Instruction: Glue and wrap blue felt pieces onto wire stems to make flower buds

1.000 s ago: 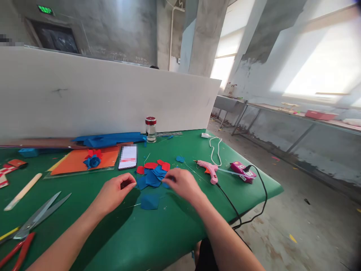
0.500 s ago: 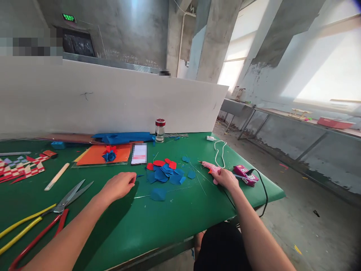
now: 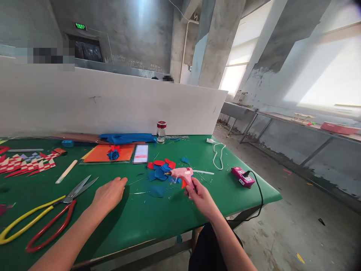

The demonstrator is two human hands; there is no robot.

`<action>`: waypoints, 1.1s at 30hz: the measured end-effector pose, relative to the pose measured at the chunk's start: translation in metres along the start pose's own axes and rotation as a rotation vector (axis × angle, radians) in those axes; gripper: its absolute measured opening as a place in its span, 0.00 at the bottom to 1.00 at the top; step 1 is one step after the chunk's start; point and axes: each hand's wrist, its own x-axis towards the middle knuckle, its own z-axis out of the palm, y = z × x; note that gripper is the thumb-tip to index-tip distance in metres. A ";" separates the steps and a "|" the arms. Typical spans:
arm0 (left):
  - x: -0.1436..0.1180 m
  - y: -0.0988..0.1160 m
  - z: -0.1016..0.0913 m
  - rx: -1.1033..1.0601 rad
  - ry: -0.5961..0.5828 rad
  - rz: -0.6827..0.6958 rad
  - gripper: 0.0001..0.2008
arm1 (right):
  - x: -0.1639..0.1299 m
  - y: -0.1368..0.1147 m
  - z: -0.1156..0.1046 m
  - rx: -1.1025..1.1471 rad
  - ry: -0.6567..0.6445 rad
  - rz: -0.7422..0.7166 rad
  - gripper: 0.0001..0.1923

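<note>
Grey wall (image 3: 124,30), bright window (image 3: 232,77), scrap-strewn floor (image 3: 304,210).

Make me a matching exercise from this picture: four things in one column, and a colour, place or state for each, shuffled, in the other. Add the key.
Things
1. glue gun
2. scissors
3. jar
4. power strip

Descriptions
A. clear, topped by a red lid
B. held in the right hand
C. purple, with a black plug in it
D. lying with blades spread apart

Pairs: 1-B, 2-D, 3-A, 4-C
</note>
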 end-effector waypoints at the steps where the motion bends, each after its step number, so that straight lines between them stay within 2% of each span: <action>1: -0.003 0.001 0.000 0.014 0.033 -0.004 0.13 | -0.001 0.001 0.004 -0.035 -0.006 0.000 0.20; 4: -0.014 0.006 -0.001 0.043 0.152 0.006 0.13 | -0.001 0.001 0.006 -0.040 -0.050 -0.003 0.18; 8: -0.026 0.017 -0.002 -0.067 0.264 0.050 0.14 | 0.004 -0.005 0.001 -0.017 -0.171 0.055 0.24; 13: -0.030 0.038 0.004 -0.238 0.331 0.075 0.13 | 0.005 -0.018 -0.010 0.365 -0.320 0.247 0.17; 16: -0.030 0.056 0.011 -0.318 0.414 0.098 0.13 | 0.004 -0.022 -0.019 0.493 -0.335 0.262 0.16; 19: -0.030 0.071 0.020 -0.384 0.564 0.142 0.12 | 0.004 -0.020 -0.027 0.490 -0.349 0.228 0.20; 23: -0.032 0.075 0.028 -0.413 0.706 0.177 0.12 | 0.002 -0.015 -0.031 0.446 -0.319 0.185 0.19; 28: -0.040 0.065 0.023 -0.448 0.716 0.142 0.11 | -0.013 -0.015 -0.039 0.340 -0.260 0.135 0.19; 33: -0.042 0.058 0.011 -0.452 0.528 0.123 0.11 | -0.033 -0.014 -0.056 0.319 -0.200 0.150 0.22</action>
